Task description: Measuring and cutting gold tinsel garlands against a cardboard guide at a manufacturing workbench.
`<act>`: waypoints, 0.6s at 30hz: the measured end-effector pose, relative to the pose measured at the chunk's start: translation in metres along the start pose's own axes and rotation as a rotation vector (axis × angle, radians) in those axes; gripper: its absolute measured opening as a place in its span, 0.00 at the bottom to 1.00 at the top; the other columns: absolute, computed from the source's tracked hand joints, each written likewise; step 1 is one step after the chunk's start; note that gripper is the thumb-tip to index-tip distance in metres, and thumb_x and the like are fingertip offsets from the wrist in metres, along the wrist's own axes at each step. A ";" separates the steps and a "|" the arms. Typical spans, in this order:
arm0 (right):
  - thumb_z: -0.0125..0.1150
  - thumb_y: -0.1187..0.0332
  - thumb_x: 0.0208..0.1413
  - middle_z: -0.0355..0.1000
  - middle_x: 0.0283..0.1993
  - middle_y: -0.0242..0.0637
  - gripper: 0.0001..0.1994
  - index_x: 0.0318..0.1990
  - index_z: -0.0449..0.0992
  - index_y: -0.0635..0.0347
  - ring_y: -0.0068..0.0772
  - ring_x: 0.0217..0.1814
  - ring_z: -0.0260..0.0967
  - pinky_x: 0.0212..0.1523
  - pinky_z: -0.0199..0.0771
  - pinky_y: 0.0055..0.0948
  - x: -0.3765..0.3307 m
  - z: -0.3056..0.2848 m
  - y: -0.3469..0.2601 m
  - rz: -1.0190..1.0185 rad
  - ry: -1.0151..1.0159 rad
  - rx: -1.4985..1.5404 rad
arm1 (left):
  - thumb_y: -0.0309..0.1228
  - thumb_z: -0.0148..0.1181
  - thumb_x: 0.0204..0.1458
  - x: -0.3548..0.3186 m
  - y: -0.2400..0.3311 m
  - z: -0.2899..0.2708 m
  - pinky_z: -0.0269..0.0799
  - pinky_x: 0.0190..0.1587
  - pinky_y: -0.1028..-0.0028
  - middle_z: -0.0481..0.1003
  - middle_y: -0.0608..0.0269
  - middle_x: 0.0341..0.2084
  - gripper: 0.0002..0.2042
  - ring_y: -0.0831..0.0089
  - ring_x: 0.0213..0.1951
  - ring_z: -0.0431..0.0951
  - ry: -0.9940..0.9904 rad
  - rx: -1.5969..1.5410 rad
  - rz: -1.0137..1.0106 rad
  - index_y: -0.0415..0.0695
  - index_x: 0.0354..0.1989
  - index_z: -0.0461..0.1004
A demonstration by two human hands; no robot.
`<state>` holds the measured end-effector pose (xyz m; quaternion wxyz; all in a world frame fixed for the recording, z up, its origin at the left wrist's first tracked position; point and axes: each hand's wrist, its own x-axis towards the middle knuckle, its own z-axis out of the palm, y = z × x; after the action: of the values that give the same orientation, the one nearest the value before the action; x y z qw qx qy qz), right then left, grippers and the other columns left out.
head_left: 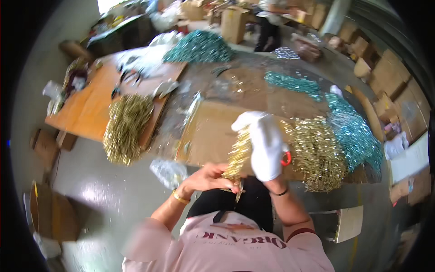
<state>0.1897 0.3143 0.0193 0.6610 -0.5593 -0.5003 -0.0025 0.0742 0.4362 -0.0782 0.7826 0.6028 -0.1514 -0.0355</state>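
A bunch of gold tinsel (239, 154) hangs between my hands over the near edge of the table. My bare left hand (210, 177) is closed around its lower end, and a short tail pokes out below the fingers. At the upper end, my right hand (265, 145), in a white glove, curls its fingers over the tinsel; the grip itself is partly hidden. A red loop (286, 158) shows beside the glove. Just right of it, a larger heap of gold tinsel (317, 154) droops over the table edge.
Teal tinsel lies in a far heap (199, 46), a strip (294, 84) and a right-hand pile (353, 131). More gold tinsel (127, 127) hangs off the orange board (86, 109), near pliers (131, 76). A cardboard sheet (208, 131) covers the near table. Another person (269, 22) stands beyond.
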 end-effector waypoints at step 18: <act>0.56 0.61 0.55 0.71 0.35 0.27 0.15 0.48 0.73 0.57 0.17 0.25 0.65 0.22 0.66 0.18 0.191 0.235 0.188 0.609 -0.325 0.414 | 0.33 0.53 0.55 -0.218 0.111 -0.125 0.65 0.25 0.83 0.75 0.63 0.27 0.18 0.83 0.22 0.68 1.295 0.499 0.129 0.38 0.52 0.67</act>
<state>0.2363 0.6649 -0.0220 0.6424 -0.5302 -0.3997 0.3827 -0.1127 0.6348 -0.0432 0.5542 0.6542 0.3066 0.4134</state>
